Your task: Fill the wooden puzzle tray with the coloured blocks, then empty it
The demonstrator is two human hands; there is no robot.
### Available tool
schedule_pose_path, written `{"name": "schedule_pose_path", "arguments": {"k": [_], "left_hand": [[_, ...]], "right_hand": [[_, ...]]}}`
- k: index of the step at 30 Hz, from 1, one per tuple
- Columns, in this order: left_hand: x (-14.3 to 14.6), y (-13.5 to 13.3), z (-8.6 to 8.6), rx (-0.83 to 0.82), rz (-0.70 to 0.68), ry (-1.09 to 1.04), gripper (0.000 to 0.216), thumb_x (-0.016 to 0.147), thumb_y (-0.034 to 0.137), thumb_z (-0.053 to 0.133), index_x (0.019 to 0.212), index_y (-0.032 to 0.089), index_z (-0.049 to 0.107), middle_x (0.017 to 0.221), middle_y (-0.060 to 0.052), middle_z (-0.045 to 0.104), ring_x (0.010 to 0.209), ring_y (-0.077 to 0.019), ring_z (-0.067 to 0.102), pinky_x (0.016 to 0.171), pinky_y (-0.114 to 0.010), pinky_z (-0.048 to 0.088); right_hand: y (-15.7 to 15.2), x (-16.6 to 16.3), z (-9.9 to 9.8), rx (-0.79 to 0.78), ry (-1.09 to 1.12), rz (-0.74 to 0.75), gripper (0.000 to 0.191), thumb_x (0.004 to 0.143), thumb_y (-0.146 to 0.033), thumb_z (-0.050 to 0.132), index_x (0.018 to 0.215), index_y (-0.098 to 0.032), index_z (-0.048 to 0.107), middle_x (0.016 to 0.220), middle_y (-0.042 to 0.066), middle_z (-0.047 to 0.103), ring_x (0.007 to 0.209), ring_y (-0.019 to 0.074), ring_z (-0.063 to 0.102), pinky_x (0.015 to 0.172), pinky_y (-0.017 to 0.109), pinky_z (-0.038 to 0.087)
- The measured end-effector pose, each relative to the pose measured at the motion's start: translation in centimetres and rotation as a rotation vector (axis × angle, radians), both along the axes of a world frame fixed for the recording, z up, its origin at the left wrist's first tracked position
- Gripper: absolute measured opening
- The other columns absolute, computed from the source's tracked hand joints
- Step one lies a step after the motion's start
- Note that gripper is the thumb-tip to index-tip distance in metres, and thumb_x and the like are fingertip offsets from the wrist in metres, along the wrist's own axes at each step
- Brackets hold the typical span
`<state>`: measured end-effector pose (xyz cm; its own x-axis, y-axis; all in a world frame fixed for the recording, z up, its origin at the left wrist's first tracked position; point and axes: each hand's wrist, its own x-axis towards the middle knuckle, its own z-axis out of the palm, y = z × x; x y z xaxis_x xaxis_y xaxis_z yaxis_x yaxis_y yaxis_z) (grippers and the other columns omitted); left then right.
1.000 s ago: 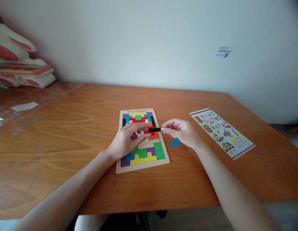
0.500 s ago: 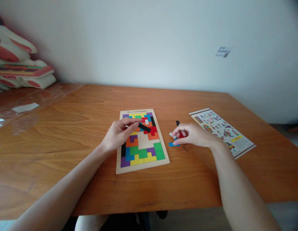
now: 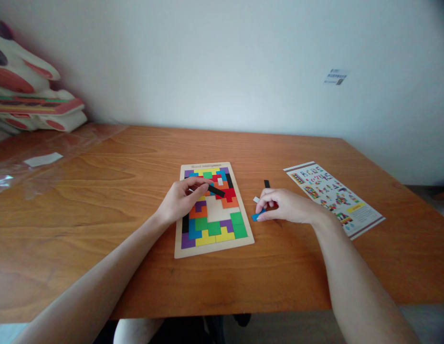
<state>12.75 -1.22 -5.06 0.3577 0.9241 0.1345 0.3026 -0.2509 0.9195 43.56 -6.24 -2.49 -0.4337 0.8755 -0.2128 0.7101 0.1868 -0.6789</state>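
Over the wooden puzzle board (image 3: 178,241), my left hand (image 3: 182,197) pinches a straight black puzzle piece (image 3: 216,190). Colourful block pieces fill much of the board, with a bare patch of wood in its middle right. To the right of the board, my right hand (image 3: 279,205) closes its thumb and fingers on a blue puzzle piece (image 3: 255,217) at the table top. A small white piece (image 3: 256,199) lies by its fingertips, and another black piece (image 3: 267,183) is just beyond. Something red shows partly behind the fingers.
A printed sheet of coloured patterns (image 3: 336,198) lies on the wooden table (image 3: 215,286) at right. Clear plastic wrap (image 3: 75,143) with a white paper slip (image 3: 43,159) is at left, near a cartoon animal figure (image 3: 36,91). A label (image 3: 336,76) is on the wall.
My right hand has lowered slightly and its fingers have closed on the blue piece. My left hand keeps its hold on the black piece. The view has shifted a little.
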Motion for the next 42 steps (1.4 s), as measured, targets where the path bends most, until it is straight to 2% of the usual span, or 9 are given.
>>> {"name": "schedule_pose_path", "arguments": {"k": [6,12,17,21,26,32,34,37,42], "left_hand": [[-0.1,0.0,0.3,-0.005,-0.003,0.006,0.04,0.086,0.051,0.063,0.106,0.018,0.072,0.094,-0.007,0.078,0.082,-0.0214,0.072,0.064,-0.028,0.053],[-0.1,0.1,0.2,-0.019,0.018,-0.031,0.039,0.085,0.051,0.064,0.105,0.018,0.072,0.095,-0.007,0.077,0.085,-0.0216,0.071,0.067,-0.029,0.053],[-0.2,0.1,0.1,-0.029,0.012,-0.015,0.037,0.086,0.05,0.063,0.104,0.018,0.072,0.097,-0.007,0.077,0.085,-0.0212,0.071,0.069,-0.03,0.053],[-0.2,0.1,0.2,-0.033,0.011,-0.012,0.037,0.086,0.05,0.063,0.102,0.018,0.072,0.097,-0.006,0.077,0.082,-0.0196,0.07,0.069,-0.03,0.053],[0.0,0.1,0.3,-0.046,0.009,-0.015,0.037,0.085,0.049,0.063,0.101,0.017,0.072,0.097,-0.007,0.076,0.079,-0.0191,0.068,0.068,-0.03,0.05],[0.0,0.1,0.3,-0.057,0.001,0.011,0.041,0.084,0.051,0.062,0.103,0.016,0.072,0.095,-0.007,0.076,0.08,-0.0199,0.066,0.069,-0.03,0.048],[-0.1,0.1,0.3,-0.054,0.006,0.016,0.041,0.084,0.051,0.062,0.104,0.017,0.073,0.094,-0.007,0.076,0.079,-0.0196,0.066,0.068,-0.03,0.047],[-0.1,0.1,0.4,-0.057,0.012,0.017,0.041,0.084,0.052,0.062,0.104,0.017,0.073,0.094,-0.007,0.076,0.079,-0.0198,0.066,0.067,-0.029,0.047],[0.0,0.0,0.4,-0.067,0.005,0.011,0.042,0.084,0.052,0.063,0.103,0.016,0.073,0.096,-0.007,0.076,0.08,-0.0206,0.067,0.068,-0.03,0.049]], "right_hand": [[0.0,0.1,-0.2,0.043,0.019,0.005,0.021,0.076,-0.044,0.078,0.082,-0.024,0.076,0.098,0.004,0.063,0.082,0.0171,0.06,0.074,0.031,0.048],[-0.1,0.1,-0.3,-0.054,0.013,-0.082,0.015,0.077,-0.035,0.076,0.082,-0.022,0.072,0.073,0.0,0.066,0.063,0.0142,0.056,0.057,0.026,0.042],[0.2,0.2,-0.7,-0.01,0.148,-0.183,0.022,0.075,-0.037,0.077,0.088,-0.02,0.071,0.082,0.003,0.072,0.075,0.0173,0.065,0.069,0.03,0.05],[0.3,-0.4,-0.4,0.061,0.173,-0.249,0.023,0.08,-0.041,0.072,0.091,-0.021,0.073,0.08,0.003,0.072,0.074,0.0172,0.065,0.069,0.03,0.051],[0.1,-1.6,0.1,0.103,0.291,-0.231,0.025,0.084,-0.044,0.069,0.095,-0.022,0.074,0.091,0.005,0.075,0.082,0.0186,0.068,0.074,0.032,0.053],[0.4,-1.7,-0.9,0.097,0.534,-0.339,0.039,0.078,-0.043,0.078,0.107,-0.021,0.065,0.093,0.006,0.072,0.076,0.0169,0.069,0.069,0.031,0.058],[0.6,-1.6,-1.1,0.15,0.549,-0.372,0.041,0.074,-0.041,0.082,0.106,-0.021,0.066,0.096,0.006,0.072,0.082,0.0177,0.069,0.072,0.032,0.058],[0.7,-1.7,-1.0,0.197,0.528,-0.39,0.033,0.076,-0.042,0.08,0.101,-0.022,0.07,0.096,0.006,0.074,0.085,0.0183,0.069,0.076,0.032,0.058],[0.4,-2.5,-0.7,0.146,0.523,-0.381,0.033,0.083,-0.046,0.072,0.106,-0.022,0.073,0.098,0.006,0.075,0.08,0.0177,0.07,0.068,0.03,0.057]]}}
